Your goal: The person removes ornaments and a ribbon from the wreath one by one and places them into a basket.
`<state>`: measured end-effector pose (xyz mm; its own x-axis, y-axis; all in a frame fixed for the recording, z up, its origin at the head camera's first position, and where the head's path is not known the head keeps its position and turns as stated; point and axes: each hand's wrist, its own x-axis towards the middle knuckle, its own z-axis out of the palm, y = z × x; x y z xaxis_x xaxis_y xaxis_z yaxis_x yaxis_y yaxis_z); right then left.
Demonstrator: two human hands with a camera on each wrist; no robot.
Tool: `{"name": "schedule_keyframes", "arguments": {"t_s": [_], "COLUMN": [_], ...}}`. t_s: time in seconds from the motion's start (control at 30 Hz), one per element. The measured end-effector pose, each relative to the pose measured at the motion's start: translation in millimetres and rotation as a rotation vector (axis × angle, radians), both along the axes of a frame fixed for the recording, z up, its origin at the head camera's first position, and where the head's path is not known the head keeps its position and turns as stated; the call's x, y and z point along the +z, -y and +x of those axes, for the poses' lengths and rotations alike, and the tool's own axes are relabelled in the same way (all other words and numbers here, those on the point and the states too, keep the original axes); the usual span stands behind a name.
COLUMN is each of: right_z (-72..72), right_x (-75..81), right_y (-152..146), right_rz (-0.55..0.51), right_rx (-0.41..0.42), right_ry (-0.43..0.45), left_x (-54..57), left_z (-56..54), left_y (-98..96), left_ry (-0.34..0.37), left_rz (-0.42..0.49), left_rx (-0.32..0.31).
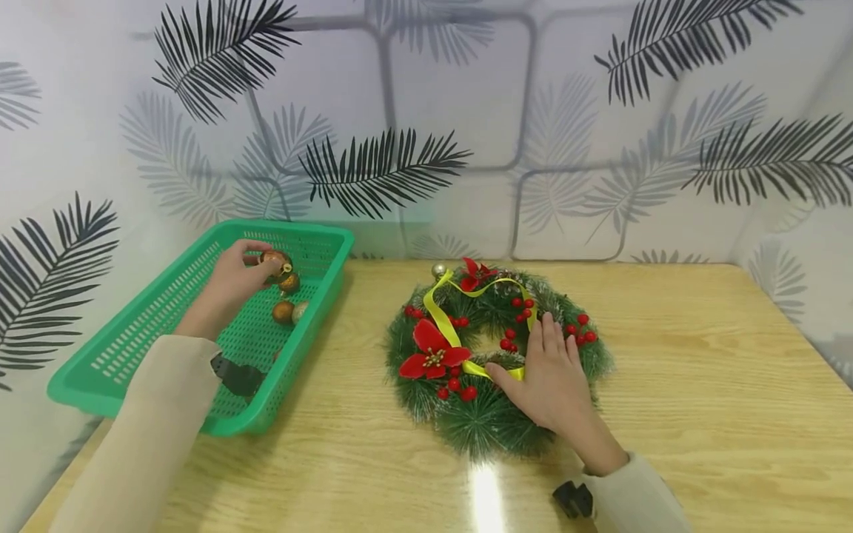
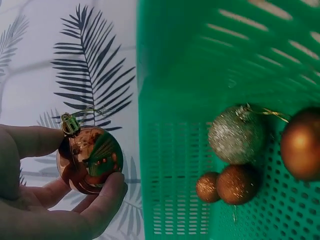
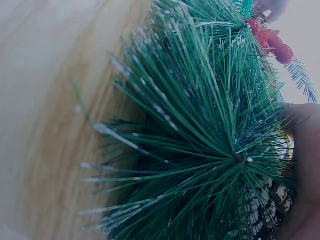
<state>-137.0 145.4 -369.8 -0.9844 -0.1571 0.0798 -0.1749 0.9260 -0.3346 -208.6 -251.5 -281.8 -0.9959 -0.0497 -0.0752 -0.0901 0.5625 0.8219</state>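
Note:
My left hand point(image 1: 229, 285) pinches a shiny copper Christmas bauble point(image 2: 90, 159) between thumb and fingers, above the green plastic basket point(image 1: 120, 403). The bauble has a gold cap and a thin gold loop. My right hand point(image 1: 556, 377) rests on the right side of a green wreath point(image 1: 476, 426), its fingers straight. A yellow ribbon point(image 1: 436, 311) lies across the wreath, partly near the right thumb. Red flowers point(image 1: 433, 355) and red berries point(image 1: 469, 393) decorate it. Close up in the right wrist view are frosted needles and a pine cone point(image 3: 257, 212).
Inside the basket lie several more ornaments, among them a glittery silver bauble point(image 2: 237, 135), a matte copper bauble point(image 2: 302, 145) and a small brown one point(image 2: 238, 184). A small silvery ball point(image 1: 438, 271) sits at the wreath's back edge. A leaf-patterned backdrop point(image 1: 453, 96) stands behind the wooden table point(image 1: 700, 370).

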Motion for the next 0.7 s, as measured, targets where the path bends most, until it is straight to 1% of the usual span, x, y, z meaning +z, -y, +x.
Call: {"name": "schedule_keyframes", "arguments": {"t_s": [0.13, 0.23, 0.4, 0.6, 0.7], "right_z": [0.7, 0.8, 0.1, -0.7, -0.7], "right_x": [0.6, 1.0, 1.3, 0.4, 0.8], "right_y": [1, 0, 0, 1, -1], "right_rz": [0.001, 0.003, 0.008, 0.006, 0.003], "right_rx": [0.002, 0.002, 0.001, 0.005, 0.002], "right_ry": [-0.001, 0.009, 0.01, 0.012, 0.013], "left_x": [-7.9, -12.1, -12.7, -15.3, -16.2], "left_z": [2.9, 3.9, 4.1, 7.1, 6.6], "left_y": [8.2, 10.9, 9.4, 11.4, 10.4], "left_ry": [0.02, 0.017, -0.004, 0.008, 0.001], "left_rz": [-0.059, -0.096, -0.102, -0.121, -0.133], "left_rx": [-0.014, -0.016, -0.019, -0.032, -0.043]}}
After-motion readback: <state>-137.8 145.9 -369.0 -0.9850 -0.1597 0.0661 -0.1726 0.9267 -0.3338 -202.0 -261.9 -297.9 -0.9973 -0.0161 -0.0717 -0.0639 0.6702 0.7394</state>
